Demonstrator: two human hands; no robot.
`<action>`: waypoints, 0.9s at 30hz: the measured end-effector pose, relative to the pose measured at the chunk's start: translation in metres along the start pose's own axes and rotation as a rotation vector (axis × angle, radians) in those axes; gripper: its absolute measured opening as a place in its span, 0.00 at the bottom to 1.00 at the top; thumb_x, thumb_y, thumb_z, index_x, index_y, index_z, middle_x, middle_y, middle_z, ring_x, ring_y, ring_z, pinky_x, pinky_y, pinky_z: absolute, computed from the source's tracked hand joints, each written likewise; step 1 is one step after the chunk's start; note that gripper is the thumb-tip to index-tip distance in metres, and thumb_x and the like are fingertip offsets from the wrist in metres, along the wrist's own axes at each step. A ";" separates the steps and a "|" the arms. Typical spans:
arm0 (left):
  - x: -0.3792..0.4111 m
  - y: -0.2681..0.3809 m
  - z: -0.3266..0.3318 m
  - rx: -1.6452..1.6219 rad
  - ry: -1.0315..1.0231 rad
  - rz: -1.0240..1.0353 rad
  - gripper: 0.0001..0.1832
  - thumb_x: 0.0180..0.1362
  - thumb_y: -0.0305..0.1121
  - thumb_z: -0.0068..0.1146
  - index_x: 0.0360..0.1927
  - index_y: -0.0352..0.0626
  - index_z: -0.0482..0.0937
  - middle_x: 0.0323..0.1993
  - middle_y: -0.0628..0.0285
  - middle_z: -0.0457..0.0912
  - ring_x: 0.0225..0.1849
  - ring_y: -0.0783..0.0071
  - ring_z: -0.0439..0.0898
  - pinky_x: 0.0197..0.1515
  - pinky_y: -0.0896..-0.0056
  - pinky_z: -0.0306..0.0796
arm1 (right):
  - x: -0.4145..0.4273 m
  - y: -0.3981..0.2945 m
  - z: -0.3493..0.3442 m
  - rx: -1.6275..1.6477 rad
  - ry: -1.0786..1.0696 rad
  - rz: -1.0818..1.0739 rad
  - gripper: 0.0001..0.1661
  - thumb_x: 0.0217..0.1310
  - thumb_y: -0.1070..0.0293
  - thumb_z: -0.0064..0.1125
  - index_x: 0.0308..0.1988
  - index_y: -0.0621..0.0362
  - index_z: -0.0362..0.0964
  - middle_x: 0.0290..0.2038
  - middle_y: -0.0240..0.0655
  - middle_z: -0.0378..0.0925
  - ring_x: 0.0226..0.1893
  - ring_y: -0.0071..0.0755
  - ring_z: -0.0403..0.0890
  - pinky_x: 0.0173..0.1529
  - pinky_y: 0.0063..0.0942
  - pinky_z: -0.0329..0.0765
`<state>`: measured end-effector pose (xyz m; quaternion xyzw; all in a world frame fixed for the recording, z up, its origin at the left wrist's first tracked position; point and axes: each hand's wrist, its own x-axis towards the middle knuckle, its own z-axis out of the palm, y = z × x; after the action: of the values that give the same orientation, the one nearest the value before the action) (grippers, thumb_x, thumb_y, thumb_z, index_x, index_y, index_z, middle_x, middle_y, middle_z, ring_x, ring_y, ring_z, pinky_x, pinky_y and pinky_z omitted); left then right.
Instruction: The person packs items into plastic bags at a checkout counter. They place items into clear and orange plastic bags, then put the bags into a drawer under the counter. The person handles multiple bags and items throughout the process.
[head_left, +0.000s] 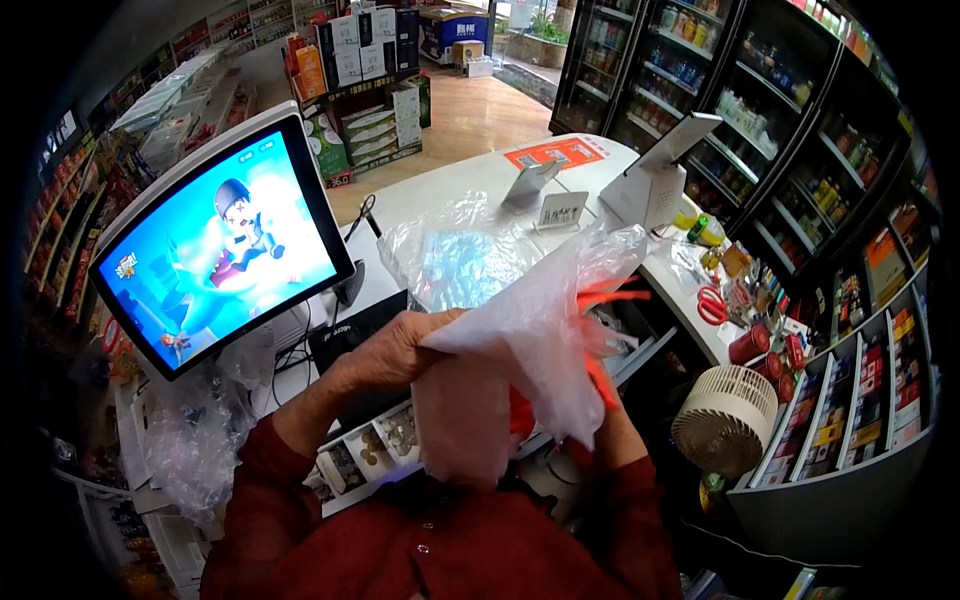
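My left hand (405, 346) grips the edge of a translucent white plastic bag (525, 322), which spreads out in front of me above the counter. Its fingers are partly covered by the film. My right hand lies behind the bag's right part; only the wrist and forearm (616, 435) show, so its fingers are hidden. Bright orange-red plastic strips (615, 296) stick out at the bag's right side, and more of that colour shows beneath it. A pale, blurred hanging part (461, 420) is below the bag. Beyond it lies clear plastic film (469, 262) over something light blue.
A lit monitor (225, 247) stands at left, with crumpled clear bags (195, 450) below. An open cash drawer (352, 499) holds coins. On the white counter (420, 187) are small sign stands (561, 211) and red scissors (711, 301). A beige fan (726, 420) is at right.
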<state>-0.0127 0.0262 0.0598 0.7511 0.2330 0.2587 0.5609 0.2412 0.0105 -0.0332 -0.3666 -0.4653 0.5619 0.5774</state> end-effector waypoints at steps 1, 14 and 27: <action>0.001 0.005 0.000 -0.053 0.005 -0.028 0.17 0.57 0.26 0.48 0.51 0.37 0.71 0.46 0.64 0.76 0.46 0.79 0.72 0.49 0.77 0.67 | 0.003 0.007 -0.007 0.107 -0.037 0.073 0.25 0.50 0.70 0.59 0.49 0.64 0.66 0.43 0.37 0.73 0.41 0.28 0.74 0.46 0.26 0.72; 0.000 -0.124 0.048 -0.376 0.104 -0.427 0.12 0.56 0.23 0.50 0.45 0.36 0.76 0.42 0.62 0.77 0.43 0.75 0.74 0.47 0.71 0.70 | -0.029 0.060 -0.024 0.093 -0.044 0.246 0.21 0.55 0.74 0.51 0.50 0.66 0.67 0.48 0.38 0.72 0.46 0.30 0.74 0.51 0.26 0.71; 0.035 0.036 0.019 0.640 0.122 0.586 0.22 0.45 0.22 0.57 0.47 0.46 0.76 0.44 0.47 0.76 0.46 0.57 0.77 0.47 0.70 0.73 | -0.022 -0.078 -0.022 0.122 -0.030 -0.121 0.24 0.52 0.72 0.54 0.51 0.65 0.66 0.44 0.41 0.74 0.41 0.31 0.76 0.46 0.24 0.73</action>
<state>0.0286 0.0251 0.0947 0.9048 0.1113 0.3656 0.1880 0.2879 -0.0164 0.0314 -0.2936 -0.4601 0.5587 0.6245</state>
